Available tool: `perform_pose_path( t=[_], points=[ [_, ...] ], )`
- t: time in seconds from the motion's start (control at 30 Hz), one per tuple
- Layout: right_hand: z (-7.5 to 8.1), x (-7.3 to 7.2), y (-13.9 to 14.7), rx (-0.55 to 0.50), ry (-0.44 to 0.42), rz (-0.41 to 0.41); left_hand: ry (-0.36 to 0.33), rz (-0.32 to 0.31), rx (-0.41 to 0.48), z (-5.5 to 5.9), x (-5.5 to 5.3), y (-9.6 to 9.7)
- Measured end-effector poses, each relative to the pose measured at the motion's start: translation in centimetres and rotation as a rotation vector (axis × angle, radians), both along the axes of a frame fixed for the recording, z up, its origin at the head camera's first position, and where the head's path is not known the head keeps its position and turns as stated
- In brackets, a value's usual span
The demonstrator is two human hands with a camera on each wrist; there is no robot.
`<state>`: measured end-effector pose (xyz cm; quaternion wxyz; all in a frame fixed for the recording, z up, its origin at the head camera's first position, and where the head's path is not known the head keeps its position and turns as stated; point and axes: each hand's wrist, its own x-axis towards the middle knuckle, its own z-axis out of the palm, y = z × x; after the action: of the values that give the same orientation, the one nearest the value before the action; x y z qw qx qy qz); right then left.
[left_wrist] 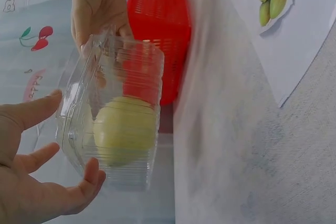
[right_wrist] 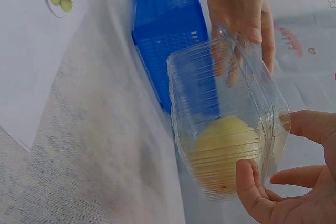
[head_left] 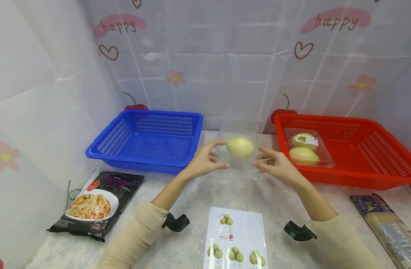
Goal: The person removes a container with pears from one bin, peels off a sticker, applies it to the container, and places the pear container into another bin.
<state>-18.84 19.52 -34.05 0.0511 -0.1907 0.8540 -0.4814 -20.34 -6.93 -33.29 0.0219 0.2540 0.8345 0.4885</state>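
A clear plastic box (head_left: pixel 237 167) stays between my two hands in the middle of the head view, close over the table. One pale yellow-green, oval fruit (head_left: pixel 240 147) lies in it, visible through the ridged walls in both wrist views. My left hand (head_left: pixel 205 160) holds the box's left side, thumb toward the front and index finger toward the back. On the opposite side, my right hand (head_left: pixel 276 164) grips it in the same way. In the left wrist view, the fingertips (left_wrist: pixel 94 171) are right at the box wall.
A blue basket (head_left: pixel 145 164) stands at back left. In the red basket (head_left: pixel 346 175), back right, sits a labelled clear box (head_left: pixel 321 149) with two similar fruits. A black noodle packet (head_left: pixel 121 186), a sticker sheet (head_left: pixel 237 224) and a pasta packet (head_left: pixel 386 220) lie in front.
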Motion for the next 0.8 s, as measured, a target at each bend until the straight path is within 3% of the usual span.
perform_pose_path(
  t=[0.3,0.8],
  points=[
    [-1.9,0.3,-0.5,-0.034,-0.023,0.004,0.019,-0.011,-0.051,-1.8,0.2,0.1],
    [-4.0,0.6,-2.1,-0.106,-0.045,-0.063,0.044,0.11,-0.076,-3.9,0.5,1.3]
  ],
)
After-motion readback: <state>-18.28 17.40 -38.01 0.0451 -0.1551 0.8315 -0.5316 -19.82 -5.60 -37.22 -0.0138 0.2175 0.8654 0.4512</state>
